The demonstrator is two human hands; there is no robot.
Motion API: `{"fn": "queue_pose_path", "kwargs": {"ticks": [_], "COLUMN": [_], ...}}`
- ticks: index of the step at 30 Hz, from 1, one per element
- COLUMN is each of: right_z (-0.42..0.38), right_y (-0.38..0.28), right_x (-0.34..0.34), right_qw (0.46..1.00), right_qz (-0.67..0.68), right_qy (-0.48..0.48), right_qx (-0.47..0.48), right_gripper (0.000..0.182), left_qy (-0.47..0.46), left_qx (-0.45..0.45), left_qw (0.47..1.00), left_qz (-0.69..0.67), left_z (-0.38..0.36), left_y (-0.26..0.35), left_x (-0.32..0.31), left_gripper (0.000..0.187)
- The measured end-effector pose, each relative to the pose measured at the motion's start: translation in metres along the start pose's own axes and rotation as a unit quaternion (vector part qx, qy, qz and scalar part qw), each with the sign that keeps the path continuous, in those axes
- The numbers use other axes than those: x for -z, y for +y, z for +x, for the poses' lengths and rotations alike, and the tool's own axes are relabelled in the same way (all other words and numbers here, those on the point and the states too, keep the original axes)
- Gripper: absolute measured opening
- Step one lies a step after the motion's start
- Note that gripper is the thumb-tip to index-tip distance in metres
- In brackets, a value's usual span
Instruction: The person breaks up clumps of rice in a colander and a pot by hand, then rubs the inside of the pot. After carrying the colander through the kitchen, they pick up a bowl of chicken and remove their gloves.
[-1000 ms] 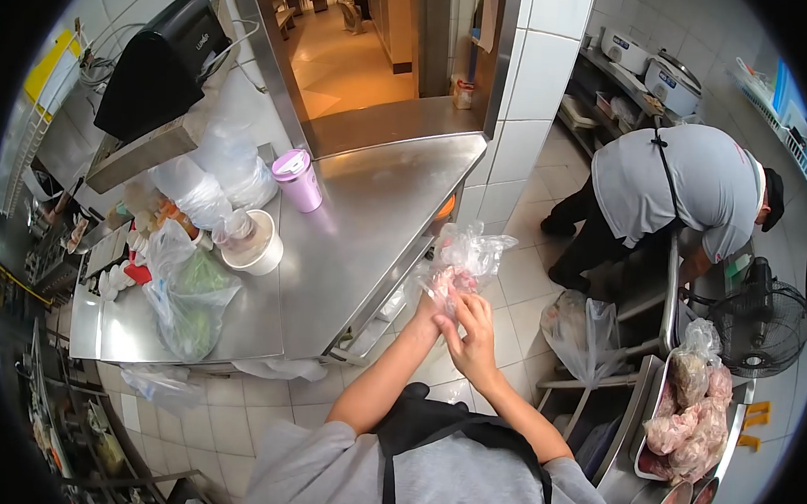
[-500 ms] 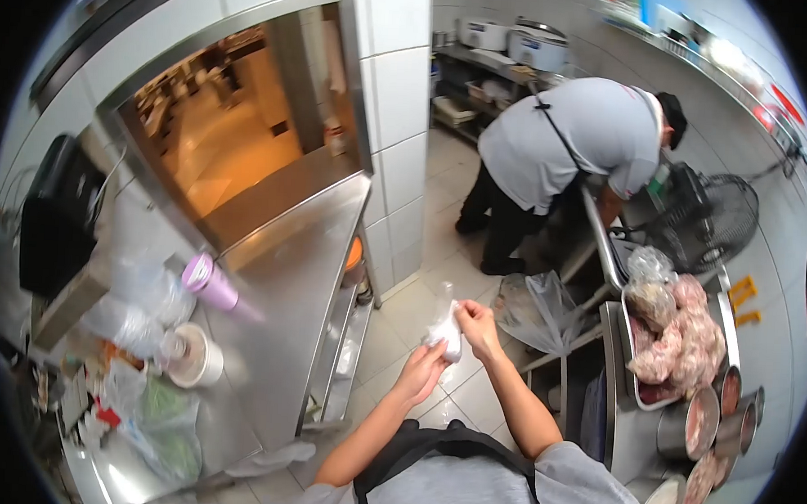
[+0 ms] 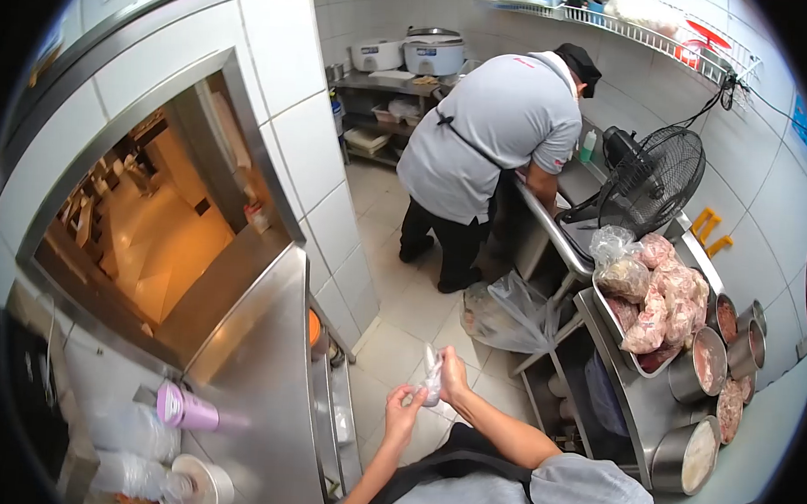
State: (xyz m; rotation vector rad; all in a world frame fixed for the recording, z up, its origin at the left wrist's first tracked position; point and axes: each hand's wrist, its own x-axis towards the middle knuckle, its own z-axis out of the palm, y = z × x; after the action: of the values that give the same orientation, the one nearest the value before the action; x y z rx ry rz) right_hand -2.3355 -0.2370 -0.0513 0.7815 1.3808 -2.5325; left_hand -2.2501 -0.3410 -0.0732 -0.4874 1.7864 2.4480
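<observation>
A small clear plastic bag with whitish contents point(image 3: 431, 379) is held up in front of my body, above the tiled floor. My left hand point(image 3: 403, 410) pinches its lower left side with the fingertips. On the other side, my right hand point(image 3: 453, 371) is closed against the bag, fingers curled around its edge. What exactly fills the bag is too small to make out.
To my left runs a steel counter point(image 3: 263, 372) with a purple tumbler point(image 3: 188, 409) and a white tub point(image 3: 204, 486). On the right are a tray of bagged meat point(image 3: 667, 300), metal pots point(image 3: 687, 455) and a fan point(image 3: 651, 182). A co-worker point(image 3: 494, 134) bends over a sink ahead.
My view has turned right, so the counter slides left and down in the picture. Both hands still hold the bag, and the right hand has rotated around its side.
</observation>
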Motion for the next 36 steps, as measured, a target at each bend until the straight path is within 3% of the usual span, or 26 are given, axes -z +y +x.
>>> {"fn": "queue_pose_path", "kwargs": {"ticks": [1,5,7,9,11,14,15,17,18,19,20,21,23,24,26,27,28,29,30,32,33,35,36], "right_z": [0.008,0.05,0.071,0.102,0.144,0.173,0.187,0.212,0.209,0.205,0.205,0.21,0.223,0.236,0.268,0.28,0.295,0.308,0.319,0.336,0.344,0.364,0.362], "right_y": [-0.01,-0.025,-0.035,-0.053,-0.069,-0.11,-0.114,-0.118,-0.122,-0.12,-0.115,-0.109,-0.099,-0.102,-0.113,-0.118,-0.128,-0.135,-0.138,-0.14,-0.142,-0.149,-0.161], "right_x": [0.0,0.0,-0.007,-0.019,-0.021,-0.031,-0.038,-0.051,-0.061,-0.075,-0.092,-0.108,-0.138,-0.149,-0.17,-0.179,-0.191,-0.201,-0.211,-0.232,-0.241,-0.26,-0.272], "right_qw": [1.0,0.995,0.994,0.986,0.986,0.986,0.986,0.956,0.888,0.864,0.836,0.835,0.83,0.829,0.854,0.857,0.848,0.835,0.833,0.907,0.906,0.885,0.878], "right_qz": [-0.011,-0.001,-0.041,0.029,0.048,-0.12,-0.119,-0.158,-0.25,-0.289,-0.325,-0.326,-0.345,-0.343,-0.372,-0.371,-0.391,-0.413,-0.414,-0.301,-0.301,-0.336,-0.348], "right_qy": [0.019,0.066,0.076,0.063,0.038,-0.028,-0.035,-0.035,-0.043,-0.091,-0.139,-0.148,-0.205,-0.214,-0.248,-0.25,-0.231,-0.212,-0.213,-0.226,-0.23,-0.221,-0.223], "right_qx": [0.022,0.074,0.072,0.149,0.152,0.116,0.114,0.244,0.383,0.402,0.419,0.418,0.387,0.386,0.268,0.258,0.275,0.296,0.298,0.188,0.189,0.235,0.241], "right_gripper": [0.023,0.025,0.023,0.017,0.016,0.022,0.022,0.025,0.028,0.028,0.028,0.028,0.028,0.028,0.032,0.032,0.032,0.034,0.034,0.037,0.037,0.04,0.042], "left_qy": [0.064,-0.02,-0.089,-0.049,-0.016,0.001,0.006,0.073,0.115,0.156,0.141,0.149,0.039,0.028,0.032,0.029,0.025,0.026,0.035,0.083,0.085,-0.001,-0.005], "left_qx": [-0.076,-0.035,-0.118,-0.109,-0.133,-0.135,-0.143,-0.171,-0.182,-0.193,-0.182,-0.183,-0.181,-0.192,-0.182,-0.16,-0.217,-0.213,-0.21,-0.238,-0.241,-0.123,-0.126], "left_qw": [0.995,0.997,0.986,0.99,0.981,0.983,0.981,0.969,0.967,0.963,0.971,0.97,0.97,0.974,0.979,0.985,0.967,0.968,0.974,0.965,0.964,0.985,0.981], "left_qz": [0.008,-0.06,0.082,0.08,0.143,0.126,0.131,0.164,0.134,0.103,0.059,0.056,0.155,0.116,0.084,0.053,0.129,0.128,0.082,0.07,0.07,0.125,0.148], "left_z": [0.013,0.055,0.081,0.12,0.154,0.195,0.213,0.24,0.251,0.261,0.269,0.283,0.31,0.32,0.354,0.365,0.381,0.395,0.411,0.437,0.447,0.466,0.472], "left_y": [0.004,0.033,0.033,0.023,0.031,0.055,0.065,0.08,0.092,0.102,0.114,0.112,0.105,0.114,0.124,0.125,0.13,0.134,0.14,0.15,0.156,0.17,0.176], "left_x": [-0.011,-0.052,-0.076,-0.085,-0.089,-0.09,-0.086,-0.077,-0.073,-0.072,-0.073,-0.07,-0.058,-0.064,-0.058,-0.051,-0.046,-0.045,-0.048,-0.049,-0.045,-0.031,-0.029], "left_gripper": [0.037,0.039,0.035,0.029,0.024,0.022,0.022,0.019,0.02,0.021,0.02,0.02,0.018,0.016,0.016,0.016,0.021,0.021,0.024,0.031,0.031,0.031,0.032]}}
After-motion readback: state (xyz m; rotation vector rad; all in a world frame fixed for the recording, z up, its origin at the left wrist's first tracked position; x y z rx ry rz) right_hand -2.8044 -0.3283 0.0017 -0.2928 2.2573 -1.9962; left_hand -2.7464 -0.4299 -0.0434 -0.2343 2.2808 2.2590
